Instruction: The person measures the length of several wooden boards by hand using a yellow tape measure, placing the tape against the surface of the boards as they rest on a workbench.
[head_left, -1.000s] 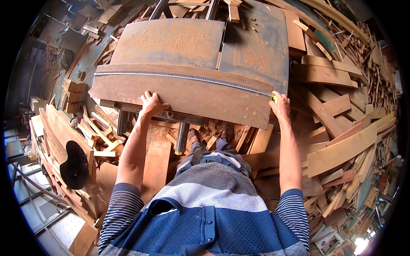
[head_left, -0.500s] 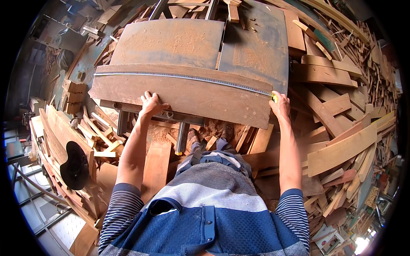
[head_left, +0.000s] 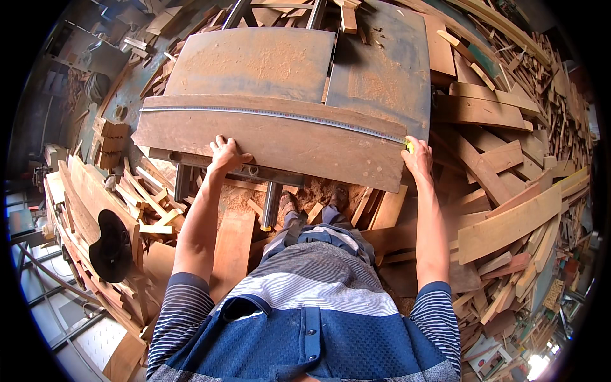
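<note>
A wide brown wooden board [head_left: 305,143] lies across the near side of a dusty metal machine table [head_left: 254,60]. Along its length, near the far edge, runs a pulled-out tape measure blade [head_left: 273,114], reaching from the board's left end to its right end. My right hand [head_left: 418,157] is closed around the yellow tape measure case at the right end; the fingers mostly cover the case. My left hand [head_left: 227,155] rests on the near edge of the board, left of its middle, fingers apart and thumb stretched to the right.
Sawdust covers parts of the table, which has a narrow gap [head_left: 331,67] between its plates. Stacked planks and offcuts [head_left: 509,219] crowd the right side. More timber [head_left: 95,204] and a black curved object [head_left: 111,247] are at the left. A metal leg [head_left: 272,205] stands before my feet.
</note>
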`<control>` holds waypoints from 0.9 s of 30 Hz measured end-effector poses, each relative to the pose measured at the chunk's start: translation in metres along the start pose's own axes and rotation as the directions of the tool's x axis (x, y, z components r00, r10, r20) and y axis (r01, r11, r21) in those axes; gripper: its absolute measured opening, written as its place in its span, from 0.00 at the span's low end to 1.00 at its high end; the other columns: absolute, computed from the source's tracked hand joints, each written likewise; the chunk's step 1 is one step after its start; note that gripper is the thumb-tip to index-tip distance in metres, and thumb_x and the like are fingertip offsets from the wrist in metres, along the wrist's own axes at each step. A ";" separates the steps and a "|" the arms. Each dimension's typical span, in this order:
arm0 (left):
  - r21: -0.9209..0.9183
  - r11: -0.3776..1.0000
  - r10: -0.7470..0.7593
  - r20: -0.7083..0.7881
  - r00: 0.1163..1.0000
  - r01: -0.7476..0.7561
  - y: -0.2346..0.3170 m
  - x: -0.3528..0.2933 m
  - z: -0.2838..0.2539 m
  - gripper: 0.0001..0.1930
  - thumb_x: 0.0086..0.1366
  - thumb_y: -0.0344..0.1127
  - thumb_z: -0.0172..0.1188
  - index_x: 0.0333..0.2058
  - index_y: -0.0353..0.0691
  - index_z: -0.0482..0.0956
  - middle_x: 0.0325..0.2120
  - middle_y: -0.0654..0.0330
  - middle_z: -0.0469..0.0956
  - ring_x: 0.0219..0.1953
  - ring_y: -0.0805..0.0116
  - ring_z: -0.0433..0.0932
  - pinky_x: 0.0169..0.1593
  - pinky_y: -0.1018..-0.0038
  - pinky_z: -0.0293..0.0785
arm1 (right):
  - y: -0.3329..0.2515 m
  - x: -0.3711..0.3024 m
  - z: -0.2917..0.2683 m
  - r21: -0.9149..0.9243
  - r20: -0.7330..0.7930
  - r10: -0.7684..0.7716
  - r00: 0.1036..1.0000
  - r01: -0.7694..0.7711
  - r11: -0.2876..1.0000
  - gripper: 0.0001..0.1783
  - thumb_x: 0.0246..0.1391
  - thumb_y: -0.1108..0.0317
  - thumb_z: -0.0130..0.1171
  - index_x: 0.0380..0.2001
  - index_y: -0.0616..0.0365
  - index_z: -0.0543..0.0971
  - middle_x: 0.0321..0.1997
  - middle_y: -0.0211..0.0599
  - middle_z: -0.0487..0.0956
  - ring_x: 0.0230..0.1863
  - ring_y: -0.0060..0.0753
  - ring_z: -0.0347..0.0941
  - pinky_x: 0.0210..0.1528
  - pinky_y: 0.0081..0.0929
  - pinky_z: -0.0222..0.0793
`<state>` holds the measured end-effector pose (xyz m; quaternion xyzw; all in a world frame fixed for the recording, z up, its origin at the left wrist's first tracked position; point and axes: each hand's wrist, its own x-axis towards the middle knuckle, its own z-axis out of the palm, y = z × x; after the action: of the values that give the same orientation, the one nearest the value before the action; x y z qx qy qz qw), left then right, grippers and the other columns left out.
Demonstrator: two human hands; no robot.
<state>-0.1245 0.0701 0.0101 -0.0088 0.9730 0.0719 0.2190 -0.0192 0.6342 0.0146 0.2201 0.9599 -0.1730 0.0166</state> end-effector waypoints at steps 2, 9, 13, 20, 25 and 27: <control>0.004 1.000 0.003 -0.001 1.000 -0.003 0.001 -0.001 -0.001 0.45 0.54 0.57 0.75 0.58 0.25 0.70 0.67 0.28 0.51 0.65 0.30 0.55 0.68 0.48 0.59 | 0.000 0.000 0.000 -0.003 0.002 0.006 1.000 -0.006 1.000 0.30 0.47 0.63 0.68 0.58 0.36 0.80 0.56 0.37 0.78 0.61 0.49 0.70 0.63 0.46 0.68; 0.006 1.000 0.004 0.003 1.000 -0.004 0.004 -0.003 -0.004 0.46 0.54 0.58 0.75 0.58 0.25 0.70 0.67 0.28 0.51 0.65 0.29 0.55 0.68 0.48 0.59 | 0.000 -0.001 0.000 -0.004 -0.002 0.001 1.000 -0.001 1.000 0.30 0.47 0.63 0.68 0.58 0.36 0.80 0.56 0.37 0.78 0.61 0.49 0.70 0.63 0.46 0.68; 0.005 1.000 0.011 0.001 1.000 -0.011 0.003 -0.003 -0.004 0.46 0.54 0.58 0.75 0.58 0.25 0.70 0.67 0.27 0.51 0.65 0.29 0.54 0.68 0.47 0.59 | 0.000 0.000 -0.001 -0.006 -0.003 0.001 1.000 -0.001 1.000 0.30 0.47 0.62 0.67 0.58 0.37 0.80 0.56 0.37 0.78 0.61 0.49 0.71 0.63 0.46 0.69; 0.008 1.000 0.006 0.011 1.000 -0.006 0.004 -0.003 -0.005 0.46 0.54 0.58 0.75 0.58 0.25 0.70 0.68 0.26 0.50 0.66 0.28 0.54 0.69 0.46 0.58 | 0.000 0.000 -0.001 -0.006 0.002 0.003 1.000 -0.003 1.000 0.30 0.47 0.62 0.67 0.58 0.36 0.80 0.56 0.37 0.78 0.61 0.49 0.70 0.63 0.47 0.68; 0.004 1.000 0.004 0.011 1.000 -0.004 0.000 -0.001 -0.003 0.46 0.54 0.58 0.75 0.59 0.25 0.70 0.68 0.26 0.50 0.66 0.27 0.53 0.69 0.46 0.58 | -0.001 -0.001 -0.001 -0.003 0.008 0.000 1.000 0.000 1.000 0.30 0.47 0.62 0.67 0.58 0.36 0.80 0.56 0.36 0.78 0.61 0.49 0.70 0.64 0.47 0.68; 0.011 1.000 0.003 0.013 1.000 -0.003 0.003 -0.002 -0.005 0.46 0.54 0.58 0.75 0.59 0.25 0.70 0.68 0.26 0.50 0.66 0.27 0.53 0.69 0.46 0.58 | -0.001 0.000 -0.001 -0.007 0.010 0.000 1.000 0.000 1.000 0.30 0.47 0.62 0.67 0.58 0.36 0.80 0.57 0.36 0.78 0.62 0.49 0.70 0.64 0.47 0.68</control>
<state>-0.1247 0.0726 0.0155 -0.0055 0.9719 0.0672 0.2254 -0.0192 0.6338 0.0162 0.2193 0.9603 -0.1709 0.0224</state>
